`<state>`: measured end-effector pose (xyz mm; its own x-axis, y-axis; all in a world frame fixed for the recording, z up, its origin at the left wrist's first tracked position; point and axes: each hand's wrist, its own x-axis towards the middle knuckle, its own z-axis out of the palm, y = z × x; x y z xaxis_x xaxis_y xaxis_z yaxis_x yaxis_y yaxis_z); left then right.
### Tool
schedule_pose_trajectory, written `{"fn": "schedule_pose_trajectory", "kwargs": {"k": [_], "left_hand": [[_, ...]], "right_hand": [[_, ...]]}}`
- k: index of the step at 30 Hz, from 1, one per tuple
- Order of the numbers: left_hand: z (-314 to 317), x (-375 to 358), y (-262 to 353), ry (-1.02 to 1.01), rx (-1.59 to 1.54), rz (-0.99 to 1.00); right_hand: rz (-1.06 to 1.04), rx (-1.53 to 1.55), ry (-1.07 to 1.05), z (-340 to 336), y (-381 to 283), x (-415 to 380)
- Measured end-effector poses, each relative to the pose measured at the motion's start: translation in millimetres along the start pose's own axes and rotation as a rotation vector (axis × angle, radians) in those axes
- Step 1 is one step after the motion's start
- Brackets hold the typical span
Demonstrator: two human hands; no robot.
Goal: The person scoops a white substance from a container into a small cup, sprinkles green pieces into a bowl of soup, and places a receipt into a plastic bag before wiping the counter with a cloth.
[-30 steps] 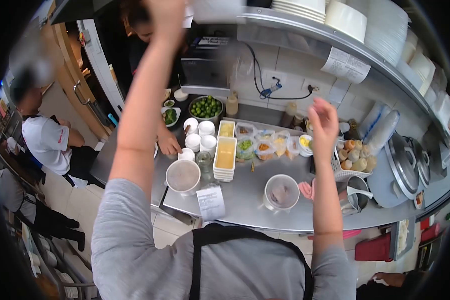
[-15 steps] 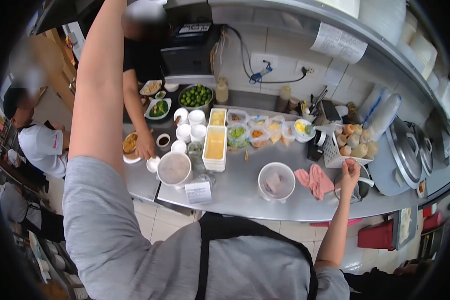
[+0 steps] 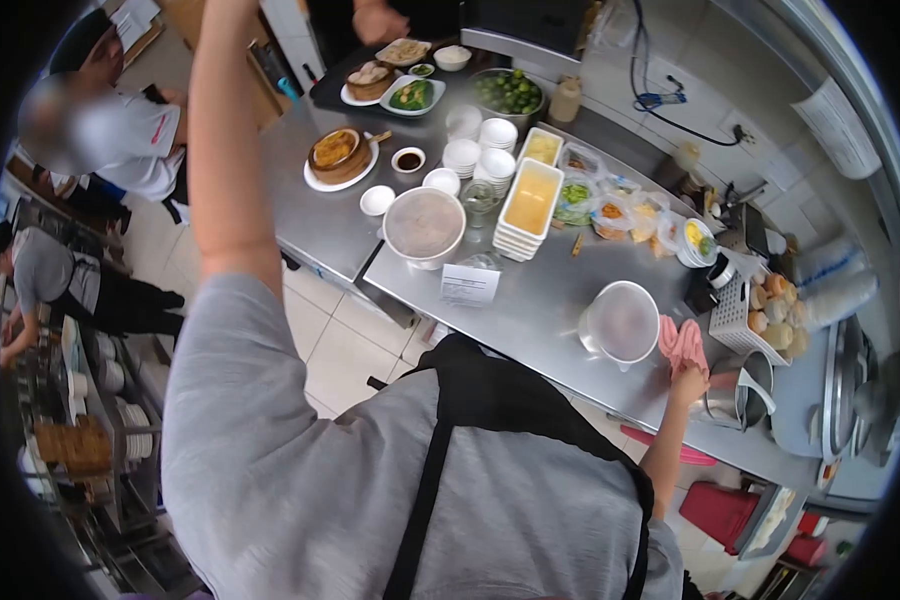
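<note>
My left arm reaches up past the top edge of the view, so my left hand is out of sight. My right hand [image 3: 688,384] is closed on the near end of a pink cloth [image 3: 682,343] at the counter's front edge. Left of the cloth stands a round white lidded tub [image 3: 620,322]. On the other side of my right hand is a metal pot [image 3: 735,392] with a pale handle.
Mid-counter hold a second lidded tub [image 3: 424,228], stacked white cups [image 3: 497,150] and stacked rectangular containers [image 3: 530,200]. A basket of squeeze bottles [image 3: 740,325] stands at right. A bamboo steamer [image 3: 336,155] sits at left. Other people [image 3: 135,130] are at far left.
My right hand has come down from above the pot and taken hold of the pink cloth. The camera view has turned, and the co-worker's hand has left the small white dish.
</note>
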<state>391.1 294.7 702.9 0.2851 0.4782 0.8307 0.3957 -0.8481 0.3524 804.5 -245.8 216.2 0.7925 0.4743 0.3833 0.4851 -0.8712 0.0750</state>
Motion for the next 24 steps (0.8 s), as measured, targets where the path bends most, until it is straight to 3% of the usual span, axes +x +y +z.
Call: {"fn": "schedule_pose_trajectory", "kwargs": {"k": [2, 3, 6, 7, 8, 10, 12, 13, 14, 15, 17, 18, 19, 21, 22, 24], "left_hand": [[11, -70, -81, -0.151, 0.061, -0.117], [32, -112, -112, -0.208, -0.012, -0.369], [106, -235, -227, -0.461, 0.189, -0.832], [127, -277, -246, -0.435, 0.253, -0.749], [144, -305, -265, -0.567, 0.198, -0.76], [161, -321, -248, -0.695, 0.339, -1.039], [196, -361, -285, -0.592, 0.365, -0.979], [218, -388, -331, -0.772, 0.529, -0.715], [227, -397, -348, -0.735, 0.565, -0.73], [227, -394, -348, -0.841, 0.712, -0.62], [219, -391, -374, -0.656, 0.593, -0.778], [219, -394, -422, -0.636, 0.564, -0.743], [191, -364, -375, -0.697, 0.707, -0.584], [156, -326, -329, -0.448, 0.398, -0.803], [154, -320, -343, -0.235, -0.155, -1.05], [137, -296, -329, -0.19, -0.543, -1.082]], "right_hand": [[0.055, -0.095, 0.018, -8, -9, 1], [0.071, -0.118, -0.016, -9, -9, 5], [0.111, -0.105, -0.097, -34, -13, 14], [0.1, -0.002, -0.084, -44, -14, 21], [0.095, 0.1, -0.07, -52, -14, 27], [0.0, 0.28, 0.004, -63, -8, 48], [-0.059, 0.289, -0.084, -80, -1, 71], [-0.021, 0.374, -0.084, -94, -3, 82], [-0.013, 0.425, 0.006, -102, -4, 91], [-0.016, 0.455, -0.004, -136, -15, 98], [-0.029, 0.434, 0.068, -162, 1, 116], [0.004, 0.438, 0.066, -176, 13, 126], [0.089, 0.404, 0.111, -191, 27, 133], [0.126, 0.423, 0.224, -202, 78, 150], [0.147, 0.404, 0.232, -206, 101, 159], [0.306, 0.343, 0.228, -208, 149, 173]]}}
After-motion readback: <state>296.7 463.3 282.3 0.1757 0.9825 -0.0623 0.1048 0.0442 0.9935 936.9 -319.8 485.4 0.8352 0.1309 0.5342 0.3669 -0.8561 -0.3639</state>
